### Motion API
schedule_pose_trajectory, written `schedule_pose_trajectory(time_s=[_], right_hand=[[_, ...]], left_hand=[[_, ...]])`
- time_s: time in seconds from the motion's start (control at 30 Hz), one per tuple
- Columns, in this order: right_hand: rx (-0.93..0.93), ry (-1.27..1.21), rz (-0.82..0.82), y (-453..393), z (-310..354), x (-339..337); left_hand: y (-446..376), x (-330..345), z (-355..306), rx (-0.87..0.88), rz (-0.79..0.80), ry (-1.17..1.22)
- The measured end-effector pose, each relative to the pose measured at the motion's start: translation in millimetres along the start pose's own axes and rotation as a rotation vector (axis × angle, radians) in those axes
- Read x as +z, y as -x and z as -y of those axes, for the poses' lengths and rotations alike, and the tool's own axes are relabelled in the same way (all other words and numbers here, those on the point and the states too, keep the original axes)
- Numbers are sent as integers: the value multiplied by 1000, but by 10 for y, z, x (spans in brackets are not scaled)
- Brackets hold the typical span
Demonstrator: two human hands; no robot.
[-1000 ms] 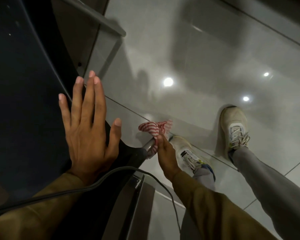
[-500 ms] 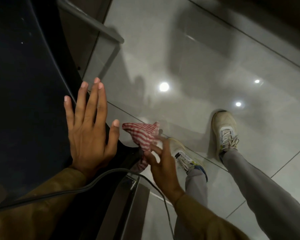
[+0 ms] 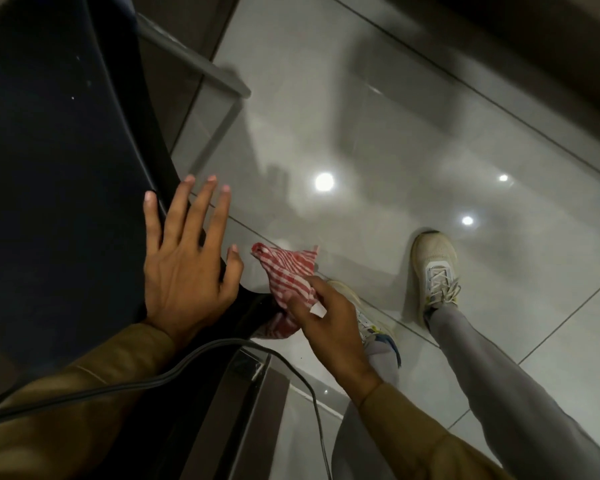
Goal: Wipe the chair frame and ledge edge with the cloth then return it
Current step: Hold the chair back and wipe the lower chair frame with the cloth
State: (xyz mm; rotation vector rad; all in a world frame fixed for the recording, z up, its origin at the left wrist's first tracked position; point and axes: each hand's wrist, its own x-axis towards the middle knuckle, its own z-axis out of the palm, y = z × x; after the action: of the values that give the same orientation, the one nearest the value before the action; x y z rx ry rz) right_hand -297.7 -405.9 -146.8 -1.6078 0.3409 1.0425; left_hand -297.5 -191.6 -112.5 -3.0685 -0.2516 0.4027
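A dark chair seat [image 3: 56, 161] fills the left side, with its black rim running down to a corner under my hands. My left hand [image 3: 187, 268] lies flat on that rim with its fingers spread and holds nothing. The red-and-white striped cloth [image 3: 290, 275] is bunched at the chair's corner, and my right hand [image 3: 326, 317] grips it from the right, pressing it against the black frame. A grey metal chair frame bar [image 3: 191, 60] sticks out at the top. The part of the frame under the cloth is hidden.
A black cable [image 3: 125, 386] crosses my left sleeve and hangs down past a grey metal ledge [image 3: 243, 410] at the bottom centre. Glossy grey floor tiles [image 3: 395, 140] spread to the right. My two feet in pale sneakers [image 3: 433, 271] stand beside the chair.
My right hand has closed onto the cloth and drawn it left and up onto the chair's corner. My left hand has shifted slightly along the rim, staying flat.
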Motion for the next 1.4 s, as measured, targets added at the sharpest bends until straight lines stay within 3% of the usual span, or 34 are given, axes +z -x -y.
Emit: schedule_pose_trajectory(time_s=[0.2, 0.27, 0.4, 0.47, 0.57, 0.7, 0.8, 0.87, 0.93, 1.07, 1.13, 1.23, 1.4], right_hand=[[-168, 10, 178, -116, 501, -393], [-229, 46, 254, -150, 744, -503], [-337, 148, 371, -165, 1182, -639], [-456, 260, 322, -147, 1336, -682], [-673, 461, 96, -141, 1414, -782], [-828, 736, -140, -36, 1476, -875], [-884, 789, -109, 50, 1574, -947], [-832, 594, 58, 88, 1631, -990], [-635, 287, 201, 129, 1668, -1007], [-352, -86, 292, 173, 1734, -1007], [-187, -172, 383, 169, 1709, -999], [-127, -232, 511, 158, 1657, -975], [33, -310, 441, 106, 1663, -882]], left_hand=[[-63, -290, 179, 266, 233, -39], [-64, -431, 255, 334, 291, 49], [-149, -758, 168, 49, 380, 634], [-240, -948, 100, 21, 262, 688], [-314, -1149, 82, 35, 123, 593], [-254, -1370, 15, 111, 84, 470], [-125, -1477, -74, 60, 83, 586], [-66, -1496, -100, 2, 53, 733], [-59, -1508, -136, -57, -7, 848], [-144, -1525, -243, -182, -43, 1108], [-198, -1522, -286, -243, -13, 1260], [-294, -1516, -379, -294, 41, 1371], [-383, -1431, -475, -434, 85, 1348]])
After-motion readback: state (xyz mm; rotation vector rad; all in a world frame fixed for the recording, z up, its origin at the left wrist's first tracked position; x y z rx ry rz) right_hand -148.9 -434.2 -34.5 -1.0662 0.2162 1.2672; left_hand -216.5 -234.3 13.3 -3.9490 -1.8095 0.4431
